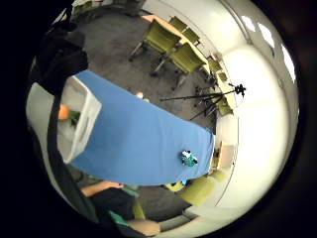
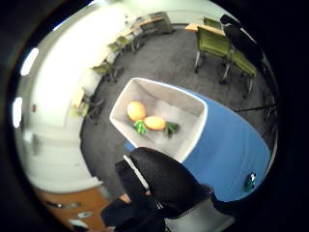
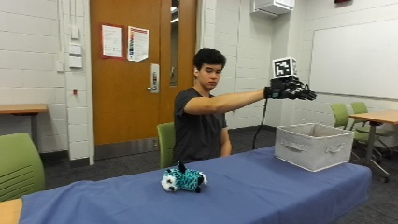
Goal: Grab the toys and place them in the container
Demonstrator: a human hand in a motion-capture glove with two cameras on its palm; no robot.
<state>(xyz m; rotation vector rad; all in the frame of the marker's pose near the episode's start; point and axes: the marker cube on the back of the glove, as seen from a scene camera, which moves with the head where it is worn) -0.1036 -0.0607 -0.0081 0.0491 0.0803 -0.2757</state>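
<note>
A teal and white striped plush toy point(image 3: 182, 181) lies on the blue tablecloth point(image 3: 249, 191), toward the end of the table away from the bin, and shows small near the cloth's corner point(image 1: 188, 158) in the palm view. A grey fabric container point(image 3: 313, 145) stands at the other end; inside it lie two orange toys with green leaves point(image 2: 145, 120). My gloved right hand point(image 3: 290, 88) is held high above the container on an outstretched arm, fingers spread and holding nothing.
Green chairs point(image 3: 17, 163) stand at the near left, behind the person point(image 3: 166, 142) and at the far right point(image 3: 348, 116). A wooden table point(image 3: 376, 116) is at the right. A tripod point(image 1: 218, 96) stands on the carpet beyond the table.
</note>
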